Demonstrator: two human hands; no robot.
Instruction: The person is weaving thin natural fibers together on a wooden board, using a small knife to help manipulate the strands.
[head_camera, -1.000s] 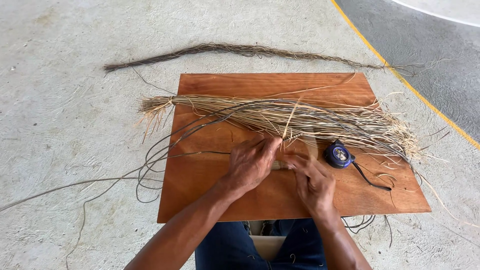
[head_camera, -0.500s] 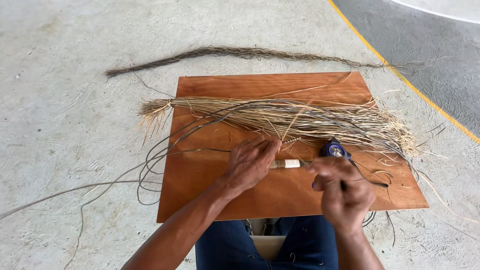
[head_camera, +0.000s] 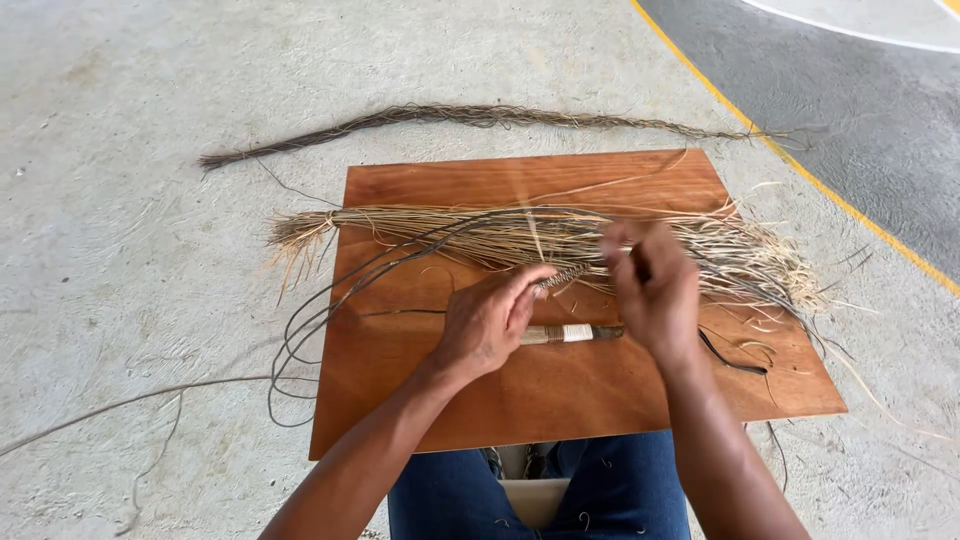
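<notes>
A brown wooden board (head_camera: 560, 400) rests across my lap. On it lies a long bundle of dry straw fibres (head_camera: 450, 235). My left hand (head_camera: 487, 322) pinches one end of a short twisted fibre strand (head_camera: 565, 275). The strand's other end is gripped by my right hand (head_camera: 652, 290), raised in front of the bundle. A thin pale fibre (head_camera: 530, 215) runs up from the strand. Below the hands, a small knife with a wrapped handle (head_camera: 572, 333) lies flat on the board.
Dark thin wires (head_camera: 300, 340) loop off the board's left edge onto the concrete floor. A long dark fibre bundle (head_camera: 480, 118) lies on the floor behind the board. A black cord (head_camera: 730, 362) sits right of the knife. A yellow floor line (head_camera: 800, 165) runs at right.
My right hand has lifted off the board and moved up in front of the straw bundle, covering the small blue object. The knife now lies uncovered. The twisted strand is stretched between both hands.
</notes>
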